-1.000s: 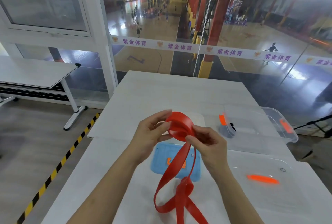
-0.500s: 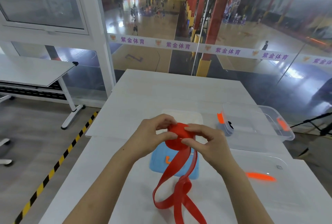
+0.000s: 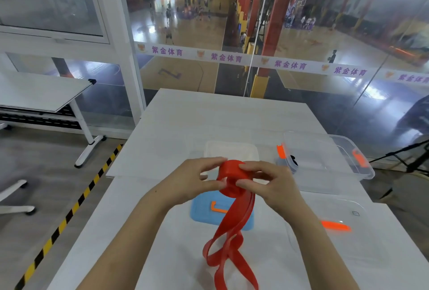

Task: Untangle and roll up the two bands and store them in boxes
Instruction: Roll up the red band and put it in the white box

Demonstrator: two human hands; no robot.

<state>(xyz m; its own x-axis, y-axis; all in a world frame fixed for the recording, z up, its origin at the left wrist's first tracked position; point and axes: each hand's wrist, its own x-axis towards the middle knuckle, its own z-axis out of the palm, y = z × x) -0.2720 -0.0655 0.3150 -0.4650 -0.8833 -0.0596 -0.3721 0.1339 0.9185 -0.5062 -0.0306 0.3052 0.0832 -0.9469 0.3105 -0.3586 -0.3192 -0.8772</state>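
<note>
While the loose tail of the red band (image 3: 228, 238) hangs from the roll and lands in loops on the bench (image 3: 176, 122), both hands work above the blue lid (image 3: 202, 210). Left hand (image 3: 192, 182): fingers closed on the near-left side of the roll, thumb against its face. Right hand (image 3: 271, 185): fingers pinched on the roll's top and right edge. Change over the last second: what was an open, wide loop between the hands is now a tighter, compact coil, and the free tail looks shorter. Judgement: rolling of this band is underway, perhaps past the halfway mark, with several loops left to wind. The trailing part crosses over itself just near-side of the blue lid; that crossing may need straightening before it feeds in flat. Right of the blue lid, beyond it, stands a clear box (image 3: 348, 164) with orange clasps; a dark object sits at its left end, too unclear to identify as the second band. A clear lid (image 3: 362, 231) with an orange strip lies right of the blue lid.
</note>
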